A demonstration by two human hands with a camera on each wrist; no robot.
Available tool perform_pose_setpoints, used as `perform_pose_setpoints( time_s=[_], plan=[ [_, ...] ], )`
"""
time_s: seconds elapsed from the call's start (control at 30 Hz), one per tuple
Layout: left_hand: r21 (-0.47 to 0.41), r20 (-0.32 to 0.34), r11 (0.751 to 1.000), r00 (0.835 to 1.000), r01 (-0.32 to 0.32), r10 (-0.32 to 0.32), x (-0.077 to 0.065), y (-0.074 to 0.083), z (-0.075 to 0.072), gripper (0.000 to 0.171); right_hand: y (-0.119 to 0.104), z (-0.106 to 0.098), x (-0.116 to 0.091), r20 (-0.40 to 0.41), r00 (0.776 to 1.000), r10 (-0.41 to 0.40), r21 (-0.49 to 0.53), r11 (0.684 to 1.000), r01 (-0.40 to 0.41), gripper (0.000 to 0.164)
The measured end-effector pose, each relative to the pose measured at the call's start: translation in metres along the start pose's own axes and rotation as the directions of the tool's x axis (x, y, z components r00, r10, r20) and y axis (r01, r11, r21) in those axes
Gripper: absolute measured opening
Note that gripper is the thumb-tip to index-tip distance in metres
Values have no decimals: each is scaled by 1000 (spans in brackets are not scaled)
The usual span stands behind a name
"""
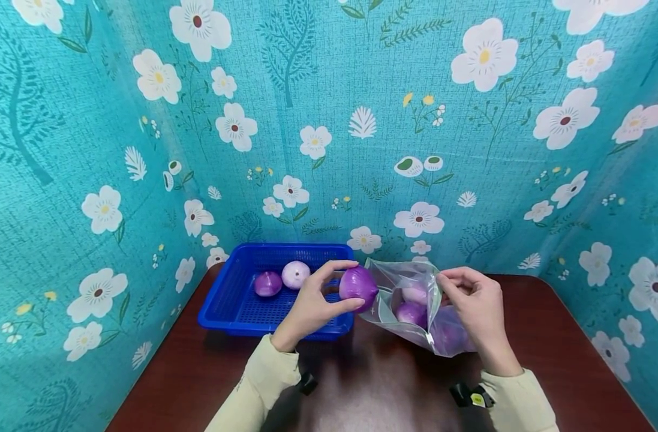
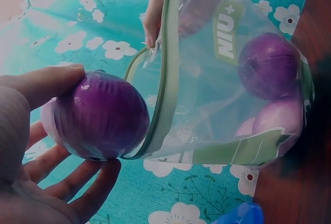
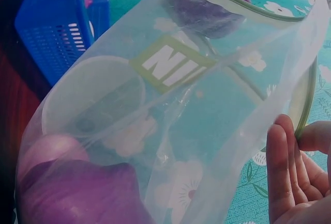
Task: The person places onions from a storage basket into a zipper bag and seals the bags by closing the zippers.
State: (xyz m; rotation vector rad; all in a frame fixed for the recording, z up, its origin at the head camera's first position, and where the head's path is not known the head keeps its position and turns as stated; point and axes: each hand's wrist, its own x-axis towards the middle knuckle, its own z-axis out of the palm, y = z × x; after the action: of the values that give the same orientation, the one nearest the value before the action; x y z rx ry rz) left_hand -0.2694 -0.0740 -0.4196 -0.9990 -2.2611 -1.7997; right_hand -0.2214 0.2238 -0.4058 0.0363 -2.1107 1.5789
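Note:
My left hand [image 1: 312,300] grips a purple onion [image 1: 358,289] between thumb and fingers, right at the mouth of a clear zip bag [image 1: 382,318]. In the left wrist view the held onion [image 2: 103,115] overlaps the bag's green-edged rim. My right hand [image 1: 475,299] pinches the opposite edge of that rim, and the mouth gapes toward the left hand. Inside the bag lie several onions, purple and paler, among them a purple onion [image 2: 270,66] at its bottom end. The right wrist view shows the right fingertips [image 3: 282,125] on the rim.
A blue plastic basket [image 1: 221,300] stands left of the bag on the dark brown table [image 1: 172,372]. It holds a purple onion [image 1: 267,284] and a whitish onion [image 1: 296,275]. Flowered teal cloth [image 1: 329,150] hangs behind and along both sides.

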Motion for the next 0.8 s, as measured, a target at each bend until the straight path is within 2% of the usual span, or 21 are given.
perform_pose_setpoints(
  time_s=[0.3,0.53,0.8],
  plan=[
    [112,27,993,999,-41,39,3,-2,8,65,-1,0,1,10,1000,4,18,1000,-4,18],
    [83,33,996,999,-36,33,2,-4,13,69,0,0,2,-6,1000,4,8,1000,-4,17],
    [112,34,994,999,8,-12,-3,-7,12,64,0,0,2,-26,999,27,-4,1000,-27,18]
  ],
)
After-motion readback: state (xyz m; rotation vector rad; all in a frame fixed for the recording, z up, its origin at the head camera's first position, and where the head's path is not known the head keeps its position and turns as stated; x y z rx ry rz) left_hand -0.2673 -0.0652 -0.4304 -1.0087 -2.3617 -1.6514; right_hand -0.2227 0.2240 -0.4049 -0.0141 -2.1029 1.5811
